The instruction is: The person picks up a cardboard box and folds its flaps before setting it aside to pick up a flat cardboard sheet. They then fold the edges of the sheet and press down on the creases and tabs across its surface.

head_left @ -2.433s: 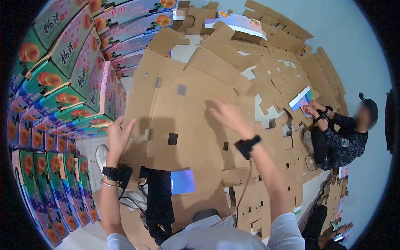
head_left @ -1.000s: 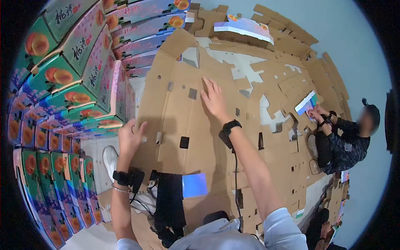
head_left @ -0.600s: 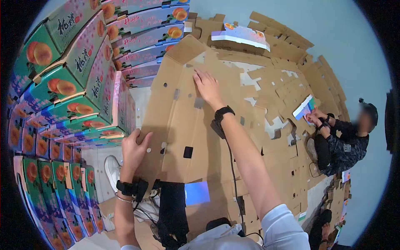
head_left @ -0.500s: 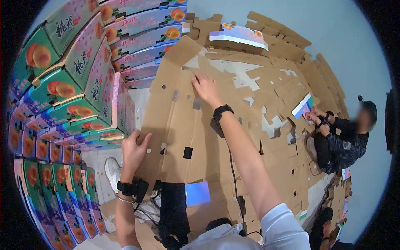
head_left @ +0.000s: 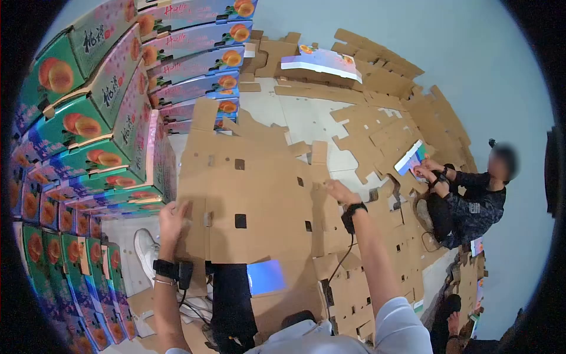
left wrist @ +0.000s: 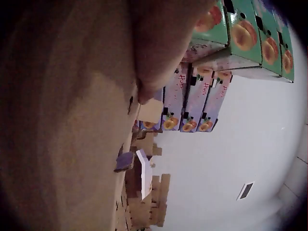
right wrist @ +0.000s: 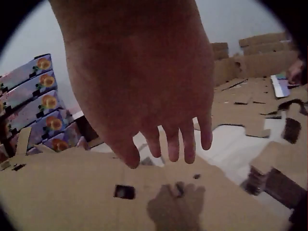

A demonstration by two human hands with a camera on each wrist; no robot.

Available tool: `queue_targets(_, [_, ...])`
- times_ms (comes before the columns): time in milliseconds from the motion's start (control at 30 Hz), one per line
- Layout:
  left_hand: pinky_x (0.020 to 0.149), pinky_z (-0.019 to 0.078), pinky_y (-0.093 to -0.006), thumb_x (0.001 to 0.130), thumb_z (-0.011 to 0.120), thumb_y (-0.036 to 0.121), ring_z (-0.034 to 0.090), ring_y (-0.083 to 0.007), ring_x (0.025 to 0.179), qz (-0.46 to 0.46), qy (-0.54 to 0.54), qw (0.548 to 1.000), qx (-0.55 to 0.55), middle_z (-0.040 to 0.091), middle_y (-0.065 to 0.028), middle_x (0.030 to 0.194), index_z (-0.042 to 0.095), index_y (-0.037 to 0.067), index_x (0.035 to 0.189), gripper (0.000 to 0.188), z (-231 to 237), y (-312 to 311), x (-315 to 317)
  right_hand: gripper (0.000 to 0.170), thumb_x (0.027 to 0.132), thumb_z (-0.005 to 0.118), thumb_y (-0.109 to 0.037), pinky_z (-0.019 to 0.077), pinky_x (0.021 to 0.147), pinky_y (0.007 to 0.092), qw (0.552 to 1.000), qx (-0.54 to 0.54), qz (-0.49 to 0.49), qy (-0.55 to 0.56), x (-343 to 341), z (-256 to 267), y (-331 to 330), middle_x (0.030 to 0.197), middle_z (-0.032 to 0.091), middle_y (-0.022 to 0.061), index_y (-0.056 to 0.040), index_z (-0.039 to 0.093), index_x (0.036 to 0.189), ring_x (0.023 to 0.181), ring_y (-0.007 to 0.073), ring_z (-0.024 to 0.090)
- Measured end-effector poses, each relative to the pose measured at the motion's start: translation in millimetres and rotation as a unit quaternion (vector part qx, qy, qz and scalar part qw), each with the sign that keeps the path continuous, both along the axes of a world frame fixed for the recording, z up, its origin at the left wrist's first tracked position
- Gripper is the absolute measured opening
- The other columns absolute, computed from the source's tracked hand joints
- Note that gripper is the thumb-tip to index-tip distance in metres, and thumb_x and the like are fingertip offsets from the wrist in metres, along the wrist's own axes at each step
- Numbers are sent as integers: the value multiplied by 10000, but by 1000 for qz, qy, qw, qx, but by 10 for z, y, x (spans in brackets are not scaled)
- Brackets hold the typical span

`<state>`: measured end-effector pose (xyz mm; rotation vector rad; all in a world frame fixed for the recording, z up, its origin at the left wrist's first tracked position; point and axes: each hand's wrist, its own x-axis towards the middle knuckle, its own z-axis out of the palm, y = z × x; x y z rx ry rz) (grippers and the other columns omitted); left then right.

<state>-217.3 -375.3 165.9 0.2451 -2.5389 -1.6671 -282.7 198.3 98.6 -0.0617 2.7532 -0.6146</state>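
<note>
Before me lies a large unfolded cardboard sheet point(head_left: 265, 189) with creases and several cut-out slots. My left hand point(head_left: 173, 223) is at its left edge, the thumb toward the sheet; in the left wrist view one digit point(left wrist: 161, 53) meets the brown surface, while the other fingers are hidden. I cannot tell whether that hand grips the edge. My right hand point(head_left: 342, 192) is over the sheet's right margin. In the right wrist view its fingers point(right wrist: 187, 144) extend straight, apart from one another, holding nothing, with their shadow on the cardboard below.
Stacked peach-printed boxes point(head_left: 106, 130) line the left side. More flat cardboard point(head_left: 377, 127) covers the floor ahead and right. A seated person point(head_left: 471, 200) at right handles a colourful printed piece point(head_left: 411, 158). A blue printed panel point(head_left: 265, 277) lies near my dark trouser leg point(head_left: 233, 307).
My right hand has moved from the sheet's far middle to its right margin, nearer me. The sheet now spreads wider to the right, its far end nearer. My left hand stays at the left edge.
</note>
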Motion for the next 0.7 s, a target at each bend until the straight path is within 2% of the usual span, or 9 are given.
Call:
queue_targets(67, [596,436,-273,887,660,237,517,-83,657,-4,-14,999,42,640,-37,732,639,-53,846,294,-294,-85,-30,478,936,488,-360,408,981,403,991,75,-98,-56,551,362,-171,1253,550,229,10,532,1236,1170,330,509])
queue_targets(133, [600,431,-249,895,656,239,514,-71,678,-4,-27,996,83,649,-18,763,645,-48,851,291,-364,-86,-45,482,936,493,-353,372,1018,414,999,-35,5,30,1142,-80,127,1298,495,236,-9,499,1274,1216,340,456])
queue_targets(200, [604,439,-253,889,660,245,532,-73,679,-18,-16,998,53,653,-15,776,651,-49,876,295,-242,-71,-12,522,947,486,-358,315,1073,407,996,-41,-25,-69,1621,-41,38,1373,415,217,-20,435,1341,1283,350,383])
queue_targets(267, [597,436,-251,890,658,251,531,-72,669,-18,-19,999,36,651,-11,774,653,-45,876,296,-251,-71,-13,515,956,464,-358,321,1071,416,997,-14,-80,-19,2199,-59,-34,1416,390,180,-102,389,1397,1263,369,407])
queue_targets(367, [580,431,-263,885,661,254,514,-73,642,-8,-8,1000,9,629,-15,717,639,-47,823,308,-500,-152,-40,535,960,463,-335,304,1091,412,991,-49,-128,12,2810,12,-199,1465,328,172,-113,342,1431,1318,351,359])
queue_targets(433, [572,430,-278,879,667,252,498,-73,627,4,6,1000,1,609,-24,663,624,-53,770,326,-678,-199,-94,533,957,468,-302,309,1086,436,985,-48,-164,-11,3051,-45,-339,1489,288,162,-131,326,1442,1334,357,334])
queue_targets(567, [564,412,-259,889,658,263,442,-54,607,-11,-1,999,37,507,38,623,562,1,680,349,-591,-217,-31,554,938,476,-250,310,1077,457,972,-6,-199,125,3261,-294,-662,1482,289,169,-134,304,1452,1312,382,345])
queue_targets(633, [570,414,-249,893,654,267,439,-47,609,-23,-25,998,57,481,53,620,547,19,660,357,-593,-259,8,599,904,513,-241,321,1063,444,953,137,-241,118,3177,-268,-881,1458,318,181,-123,300,1451,1275,378,377])
queue_targets(700, [596,437,-224,928,602,294,539,-55,671,-73,-89,983,140,641,6,767,661,15,866,291,-682,-370,23,597,889,522,-239,326,1051,447,947,126,-262,136,3149,-361,-951,1446,333,182,-120,323,1439,1259,375,387])
